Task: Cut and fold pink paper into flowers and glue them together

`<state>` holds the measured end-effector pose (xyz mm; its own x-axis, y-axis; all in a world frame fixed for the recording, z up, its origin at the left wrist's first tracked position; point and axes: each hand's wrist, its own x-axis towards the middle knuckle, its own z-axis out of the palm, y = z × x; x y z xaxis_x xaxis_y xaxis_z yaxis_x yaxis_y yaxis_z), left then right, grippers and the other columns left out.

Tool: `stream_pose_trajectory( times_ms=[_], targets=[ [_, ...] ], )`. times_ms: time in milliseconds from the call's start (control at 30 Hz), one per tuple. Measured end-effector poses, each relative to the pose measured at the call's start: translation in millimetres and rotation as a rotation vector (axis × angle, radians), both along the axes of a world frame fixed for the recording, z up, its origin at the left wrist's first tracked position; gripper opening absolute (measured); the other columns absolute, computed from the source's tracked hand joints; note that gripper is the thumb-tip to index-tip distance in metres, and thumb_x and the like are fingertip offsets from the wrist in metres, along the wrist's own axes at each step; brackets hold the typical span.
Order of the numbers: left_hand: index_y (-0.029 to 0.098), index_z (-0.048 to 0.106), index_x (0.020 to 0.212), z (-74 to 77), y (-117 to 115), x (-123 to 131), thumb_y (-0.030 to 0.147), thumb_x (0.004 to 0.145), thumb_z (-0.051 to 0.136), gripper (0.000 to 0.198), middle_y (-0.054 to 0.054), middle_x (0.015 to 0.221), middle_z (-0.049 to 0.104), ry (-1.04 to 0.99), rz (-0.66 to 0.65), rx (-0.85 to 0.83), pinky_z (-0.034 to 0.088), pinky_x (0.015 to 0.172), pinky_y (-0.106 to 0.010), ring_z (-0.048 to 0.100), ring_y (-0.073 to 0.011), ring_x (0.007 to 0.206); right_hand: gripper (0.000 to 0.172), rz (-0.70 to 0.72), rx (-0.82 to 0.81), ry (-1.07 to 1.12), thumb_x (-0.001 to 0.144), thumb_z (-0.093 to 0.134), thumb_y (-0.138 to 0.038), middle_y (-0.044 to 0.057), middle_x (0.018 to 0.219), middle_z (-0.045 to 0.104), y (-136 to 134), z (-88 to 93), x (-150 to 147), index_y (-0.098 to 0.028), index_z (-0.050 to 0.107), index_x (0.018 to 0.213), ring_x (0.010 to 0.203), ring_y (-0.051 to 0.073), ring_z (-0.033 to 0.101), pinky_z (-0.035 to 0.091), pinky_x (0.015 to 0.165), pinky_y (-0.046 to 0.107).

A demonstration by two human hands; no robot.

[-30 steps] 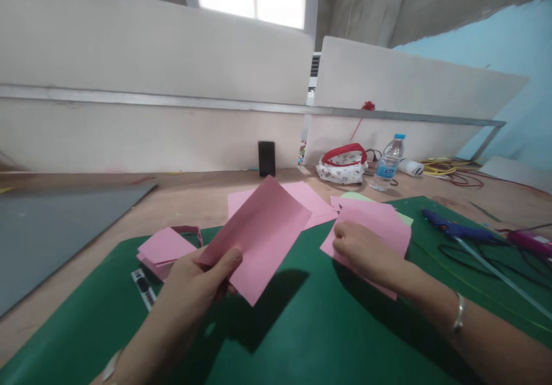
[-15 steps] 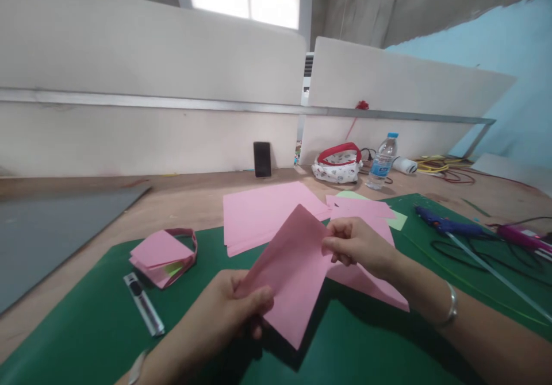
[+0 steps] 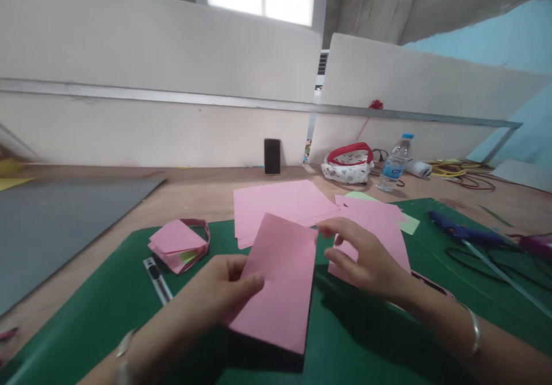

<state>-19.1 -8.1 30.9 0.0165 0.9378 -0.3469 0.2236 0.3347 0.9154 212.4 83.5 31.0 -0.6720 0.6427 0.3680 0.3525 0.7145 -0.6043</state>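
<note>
At the lower centre of the frame, my left hand (image 3: 224, 293) pinches a pink sheet of paper (image 3: 280, 281) by its left edge, thumb on top and fingers underneath, so that it hangs just above the green cutting mat (image 3: 107, 316) with a dark shadow below it. My right hand (image 3: 366, 261) comes in from the right with fingers loosely curled and open, holding nothing; its fingertips sit at the sheet's upper right corner, placed, I judge, to steady or square that corner.

Beyond the sheet, a fanned stack of pink paper (image 3: 280, 201) lies half on the mat and half on the wooden table (image 3: 198, 192), near enough to draw from. A small bundle of folded pink pieces (image 3: 179, 244) rests to the left, with a utility knife (image 3: 157, 273) just beside it. At right lie a blue glue gun (image 3: 461, 233) and its cable. Against the far partition stand a phone (image 3: 272, 156), a pouch (image 3: 348, 165) and a water bottle (image 3: 394, 164), well apart from the work.
</note>
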Motion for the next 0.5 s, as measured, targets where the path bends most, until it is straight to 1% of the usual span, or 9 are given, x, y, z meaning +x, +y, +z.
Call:
stream_pose_trajectory(
  times_ms=[67, 100, 133, 200, 267, 333, 433, 467, 500],
  targets=[
    [0.014, 0.069, 0.076, -0.5, 0.7, -3.7, 0.040, 0.070, 0.066, 0.027, -0.003, 0.067, 0.067, -0.031, 0.059, 0.003, 0.035, 0.053, -0.022, 0.055, -0.0145, 0.057, 0.037, 0.115, 0.489, -0.039, 0.083, 0.051, -0.010, 0.011, 0.129, 0.053, -6.4, -1.4, -2.3, -0.024, 0.056, 0.117, 0.118, 0.025, 0.046, 0.039, 0.094, 0.044],
    [0.013, 0.070, 0.078, -0.7, 0.6, -4.5, 0.038, 0.071, 0.065, 0.027, -0.003, 0.068, 0.068, -0.059, 0.054, 0.000, 0.035, 0.053, -0.022, 0.055, -0.0139, 0.057, 0.035, 0.163, 0.655, -0.062, 0.084, 0.053, -0.009, 0.010, 0.133, 0.050, -10.3, -1.6, -3.7, -0.025, 0.058, 0.115, 0.124, 0.026, 0.041, 0.035, 0.098, 0.046],
    [0.014, 0.070, 0.080, -0.8, 0.4, -4.5, 0.037, 0.072, 0.064, 0.025, -0.003, 0.069, 0.068, -0.087, 0.036, 0.001, 0.035, 0.053, -0.021, 0.055, -0.0127, 0.056, 0.031, 0.185, 0.771, -0.067, 0.084, 0.054, -0.010, 0.008, 0.133, 0.050, -14.4, -1.6, -5.1, -0.026, 0.060, 0.110, 0.126, 0.026, 0.038, 0.032, 0.100, 0.046],
    [0.014, 0.069, 0.078, -0.4, -0.4, -2.7, 0.034, 0.074, 0.062, 0.021, 0.000, 0.065, 0.065, -0.110, 0.005, 0.004, 0.033, 0.051, -0.020, 0.052, -0.0101, 0.053, 0.019, 0.202, 0.880, -0.054, 0.085, 0.059, -0.014, 0.006, 0.128, 0.056, -22.1, -1.3, -8.1, -0.023, 0.063, 0.100, 0.122, 0.024, 0.042, 0.030, 0.100, 0.043],
    [0.014, 0.068, 0.080, 1.0, -1.9, 0.1, 0.031, 0.075, 0.060, 0.020, 0.001, 0.064, 0.063, -0.076, -0.019, 0.009, 0.033, 0.050, -0.020, 0.052, -0.0099, 0.052, 0.009, 0.264, 0.863, -0.085, 0.086, 0.057, -0.015, 0.004, 0.115, 0.065, -27.5, -2.1, -10.9, -0.019, 0.064, 0.090, 0.106, 0.020, 0.053, 0.035, 0.091, 0.037],
    [0.014, 0.067, 0.093, 3.3, -6.3, 2.3, 0.029, 0.074, 0.060, 0.026, 0.001, 0.063, 0.063, 0.052, -0.048, 0.022, 0.036, 0.049, -0.022, 0.054, -0.0128, 0.053, 0.013, 0.362, 0.780, -0.190, 0.089, 0.051, -0.013, 0.003, 0.098, 0.069, -29.6, -5.2, -12.8, -0.017, 0.063, 0.084, 0.086, 0.016, 0.057, 0.039, 0.078, 0.034],
    [0.017, 0.057, 0.118, 5.8, -22.7, 4.0, 0.025, 0.072, 0.059, 0.047, -0.003, 0.073, 0.067, 0.479, -0.060, 0.179, 0.043, 0.056, -0.028, 0.061, -0.0207, 0.065, 0.021, 0.483, 0.603, -0.332, 0.092, 0.044, -0.012, 0.004, 0.083, 0.068, -27.6, -13.0, -13.8, -0.016, 0.062, 0.081, 0.075, 0.016, 0.055, 0.039, 0.068, 0.032],
    [0.019, 0.057, 0.119, 5.1, -31.1, 4.8, 0.023, 0.071, 0.059, 0.048, -0.005, 0.079, 0.068, 0.662, -0.055, 0.268, 0.045, 0.061, -0.031, 0.062, -0.0231, 0.071, 0.022, 0.514, 0.539, -0.351, 0.091, 0.044, -0.011, 0.004, 0.083, 0.067, -26.5, -15.7, -13.5, -0.016, 0.062, 0.081, 0.077, 0.016, 0.056, 0.040, 0.069, 0.031],
    [0.021, 0.064, 0.110, 3.1, -40.6, 5.8, 0.021, 0.072, 0.058, 0.039, -0.008, 0.087, 0.069, 0.818, -0.070, 0.343, 0.046, 0.067, -0.034, 0.063, -0.0261, 0.079, 0.021, 0.539, 0.472, -0.356, 0.091, 0.044, -0.010, 0.005, 0.085, 0.067, -25.4, -17.8, -12.8, -0.016, 0.062, 0.081, 0.079, 0.016, 0.056, 0.041, 0.070, 0.030]
  ],
)
